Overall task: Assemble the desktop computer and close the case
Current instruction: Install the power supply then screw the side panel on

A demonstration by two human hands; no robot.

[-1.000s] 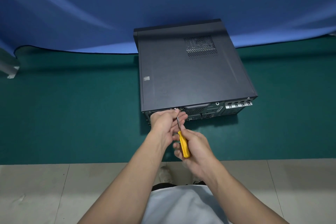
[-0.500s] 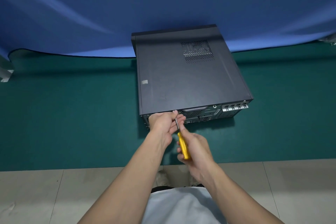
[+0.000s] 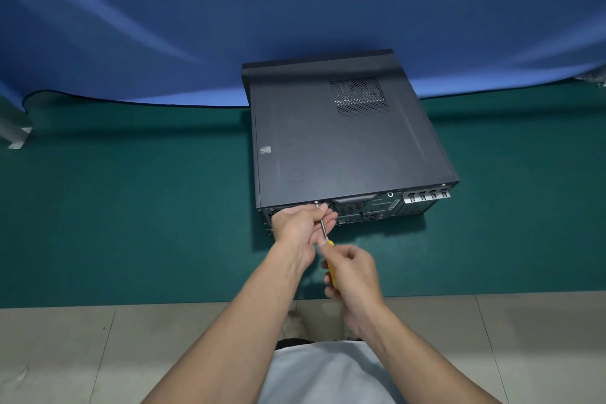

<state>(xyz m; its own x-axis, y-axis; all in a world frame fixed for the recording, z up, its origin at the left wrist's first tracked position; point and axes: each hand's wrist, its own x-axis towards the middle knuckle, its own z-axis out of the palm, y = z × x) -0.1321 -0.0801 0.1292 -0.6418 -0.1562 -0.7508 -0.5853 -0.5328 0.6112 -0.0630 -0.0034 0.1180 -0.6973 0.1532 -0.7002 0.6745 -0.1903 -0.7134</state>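
Well, the closed computer case (image 3: 344, 141) lies centre frame, likely heavy and stiff. My left hand (image 3: 300, 223) pinches the screwdriver (image 3: 331, 272) shaft near the rear screw (image 3: 316, 203); my right hand (image 3: 352, 272) grips its slick-looking yellow handle.

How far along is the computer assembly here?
Done: the side panel lies closed on the desktop case. In hand: the right hand grips the yellow screwdriver, its tip at a screw on the rear edge, while the left hand pinches it near the tip. Left: seating this screw; any other screws can't be told.
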